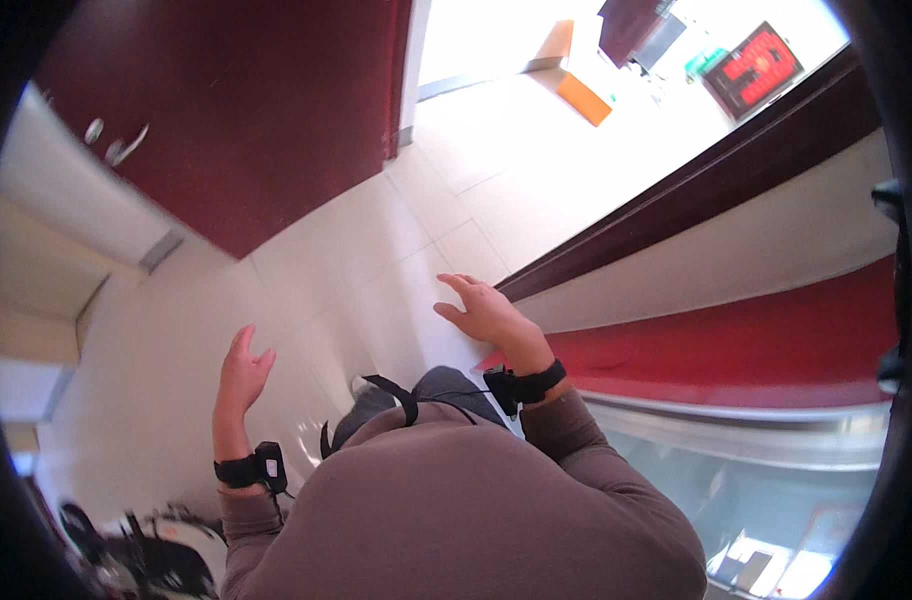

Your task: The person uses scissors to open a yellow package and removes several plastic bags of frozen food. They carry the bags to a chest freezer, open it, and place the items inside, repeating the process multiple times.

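Note:
My left hand (244, 375) hangs in the air over the pale tiled floor (336, 292), thumb and fingers apart, holding nothing. Also bare, my right hand (482, 307) is held out ahead of my body with its fingers spread. It is nearest to the dark door frame (576, 255) on the right; whether they touch I cannot tell. Black straps carry small black devices, one on my left wrist (250, 469) and one on my right wrist (527, 384). A dark red door (238, 112) with a metal lever handle (127, 146) stands swung inward at the upper left.
Beyond the doorway is a bright area with an orange panel (583, 97) and a red-and-black mat or board (760, 71). A red band (726, 337) runs along the right wall, above a glass surface (763, 465). At lower left stands a scooter or motorcycle (148, 555), partly cut off.

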Demonstrator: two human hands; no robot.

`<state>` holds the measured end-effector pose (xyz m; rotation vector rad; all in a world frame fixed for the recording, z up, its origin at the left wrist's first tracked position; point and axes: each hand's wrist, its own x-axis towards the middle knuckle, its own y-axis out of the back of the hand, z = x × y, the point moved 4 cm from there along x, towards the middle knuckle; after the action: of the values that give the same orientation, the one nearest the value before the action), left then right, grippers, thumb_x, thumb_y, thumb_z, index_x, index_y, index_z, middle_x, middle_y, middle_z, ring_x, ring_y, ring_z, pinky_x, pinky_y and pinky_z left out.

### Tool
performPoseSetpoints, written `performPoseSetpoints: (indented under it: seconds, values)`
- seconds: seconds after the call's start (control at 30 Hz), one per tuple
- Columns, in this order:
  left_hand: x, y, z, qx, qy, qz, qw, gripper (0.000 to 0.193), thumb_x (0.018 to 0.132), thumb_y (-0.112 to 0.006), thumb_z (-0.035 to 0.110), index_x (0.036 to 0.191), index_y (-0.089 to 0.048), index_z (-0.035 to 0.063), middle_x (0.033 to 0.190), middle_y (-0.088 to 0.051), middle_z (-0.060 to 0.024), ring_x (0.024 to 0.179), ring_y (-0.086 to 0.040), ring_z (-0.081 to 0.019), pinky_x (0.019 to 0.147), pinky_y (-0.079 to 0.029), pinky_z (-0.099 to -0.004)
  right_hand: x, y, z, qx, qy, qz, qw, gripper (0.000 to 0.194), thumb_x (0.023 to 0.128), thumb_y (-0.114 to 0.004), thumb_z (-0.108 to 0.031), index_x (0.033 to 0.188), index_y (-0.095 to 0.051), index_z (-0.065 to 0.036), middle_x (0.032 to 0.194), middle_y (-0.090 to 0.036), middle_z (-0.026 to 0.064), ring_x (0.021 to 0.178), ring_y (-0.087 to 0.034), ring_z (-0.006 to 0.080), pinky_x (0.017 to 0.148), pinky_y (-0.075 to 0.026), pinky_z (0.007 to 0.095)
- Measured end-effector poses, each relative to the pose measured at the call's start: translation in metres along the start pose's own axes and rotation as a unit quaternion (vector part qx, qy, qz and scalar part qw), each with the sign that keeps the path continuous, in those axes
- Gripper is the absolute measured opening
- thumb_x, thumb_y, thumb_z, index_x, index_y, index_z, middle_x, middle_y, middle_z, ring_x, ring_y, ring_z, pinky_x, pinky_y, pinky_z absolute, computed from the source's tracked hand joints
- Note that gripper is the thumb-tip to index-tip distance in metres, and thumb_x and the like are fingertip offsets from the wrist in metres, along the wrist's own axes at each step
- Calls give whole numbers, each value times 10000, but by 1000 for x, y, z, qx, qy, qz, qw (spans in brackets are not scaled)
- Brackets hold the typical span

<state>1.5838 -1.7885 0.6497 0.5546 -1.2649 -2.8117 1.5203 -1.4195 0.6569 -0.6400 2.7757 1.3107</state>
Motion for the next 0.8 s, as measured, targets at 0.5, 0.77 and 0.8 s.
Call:
performPoseSetpoints:
  seconds: [0.5,0.77,0.8]
  values:
    - [370,-112,325,-11,-226,-236,945,624,791,-614,137,1334,-328,20,1420,-269,-146,867,-599,-169,765,-485,-292,258,223,214,71,-161,218,960,444,852,-544,-270,1193,-479,7,1205,-498,216,1114,-478,343,939,-390,375]
    - [576,-152,415,41,-166,-194,966,644,779,-613,181,1328,-328,4,1413,-282,-163,769,-605,-150,761,-471,-283,356,336,341,26,-157,229,960,447,841,-557,-283,1192,-485,-15,1204,-505,203,1093,-481,356,928,-392,395]
    - [591,-162,428,60,-158,-200,965,654,778,-617,194,1327,-322,-7,1400,-296,-184,780,-603,-165,766,-472,-294,351,342,362,29,-180,226,957,448,839,-559,-284,1191,-487,-15,1201,-507,204,1090,-481,358,927,-392,397]
